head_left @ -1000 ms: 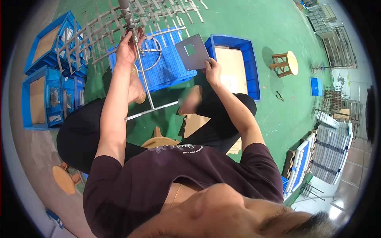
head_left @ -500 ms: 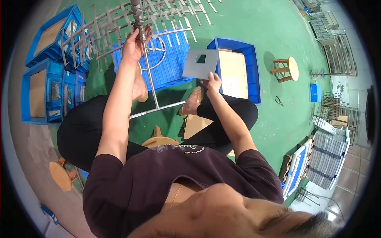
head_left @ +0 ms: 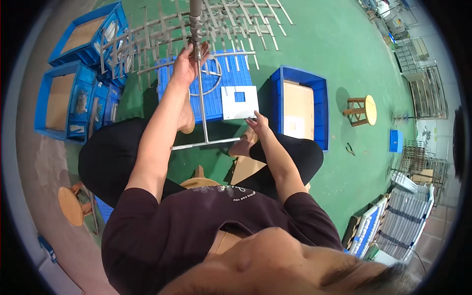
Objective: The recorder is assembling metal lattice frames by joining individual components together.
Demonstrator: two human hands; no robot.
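In my right hand [head_left: 258,123] is a thin white square plate [head_left: 248,105] with a square cutout; my fingers pinch its near right corner. Blue shows through the cutout from an upturned blue crate [head_left: 231,64] behind it. My left hand [head_left: 185,68] is closed around the upright metal post [head_left: 195,22] of a hanging rack, just below its thicker joint. Rows of flat metal prongs [head_left: 162,33] spread to both sides of this post. Its thin rod runs down between my legs to a crossbar [head_left: 221,141], with a metal ring beside the rod.
To the right of the plate stands a blue crate [head_left: 324,113] with brown board inside. Stacked blue crates [head_left: 84,93] hold the left side. A round wooden stool [head_left: 369,110] and pliers [head_left: 349,149] are on the green floor. Bundled panels [head_left: 400,216] lean at lower right.
My right hand has shifted the plate leftward, in front of the upturned crate, and its face now looks bright white instead of grey. My left hand keeps its hold; the whole view has shifted slightly.
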